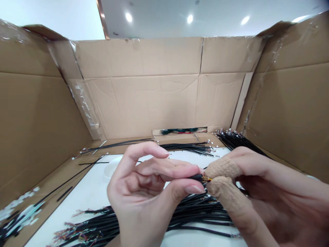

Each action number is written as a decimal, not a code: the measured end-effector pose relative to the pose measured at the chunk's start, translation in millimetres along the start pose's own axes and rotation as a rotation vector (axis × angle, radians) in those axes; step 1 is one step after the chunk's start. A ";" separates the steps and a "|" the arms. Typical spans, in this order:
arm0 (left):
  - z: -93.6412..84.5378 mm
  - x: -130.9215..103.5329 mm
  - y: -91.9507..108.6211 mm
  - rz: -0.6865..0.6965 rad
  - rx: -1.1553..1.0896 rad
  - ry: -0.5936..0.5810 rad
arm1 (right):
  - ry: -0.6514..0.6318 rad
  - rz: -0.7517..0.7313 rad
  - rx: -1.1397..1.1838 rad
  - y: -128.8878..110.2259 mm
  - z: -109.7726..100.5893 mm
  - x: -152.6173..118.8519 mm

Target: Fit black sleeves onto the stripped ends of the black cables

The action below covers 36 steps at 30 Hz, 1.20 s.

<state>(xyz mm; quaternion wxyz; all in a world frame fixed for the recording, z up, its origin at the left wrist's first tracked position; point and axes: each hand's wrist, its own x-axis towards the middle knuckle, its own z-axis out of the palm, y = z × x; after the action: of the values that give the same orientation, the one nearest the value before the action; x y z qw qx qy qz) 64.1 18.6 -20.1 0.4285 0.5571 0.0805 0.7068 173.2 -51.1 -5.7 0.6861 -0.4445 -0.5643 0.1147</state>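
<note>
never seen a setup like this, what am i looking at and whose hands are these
There is no machine here: these are a person's own bare hands. The single picture comes from a camera worn on that person's head, looking forward and down.

The left hand pinches the end of a black cable between thumb and finger. The right hand, with tan wraps on two fingers, pinches the thin wires coming out of that end.

Below the hands, a pile of black cables lies on a white surface. More bundles lie farther back, and cardboard walls stand around the work area.
</note>
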 end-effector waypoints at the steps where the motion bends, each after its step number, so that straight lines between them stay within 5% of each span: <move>1: 0.3 0.0 -0.4 0.001 -0.002 -0.006 | 0.001 0.004 -0.004 -0.9 0.1 0.3; 16: -4.6 4.3 0.9 0.060 0.037 -0.112 | -0.108 -0.013 0.050 -0.1 -2.8 2.6; 25: -1.1 0.2 -1.2 0.060 0.023 -0.062 | -0.024 -0.113 -0.113 4.0 -0.9 -1.2; 36: -3.2 -4.2 7.7 0.012 0.205 -0.011 | 0.235 -0.601 -0.236 34.6 11.6 2.2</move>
<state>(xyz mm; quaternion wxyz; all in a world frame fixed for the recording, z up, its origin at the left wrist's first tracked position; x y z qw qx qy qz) 57.4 12.1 -19.8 0.3656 0.6023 0.1468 0.6942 175.7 -24.0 -30.2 0.6934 -0.3450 -0.5966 -0.2105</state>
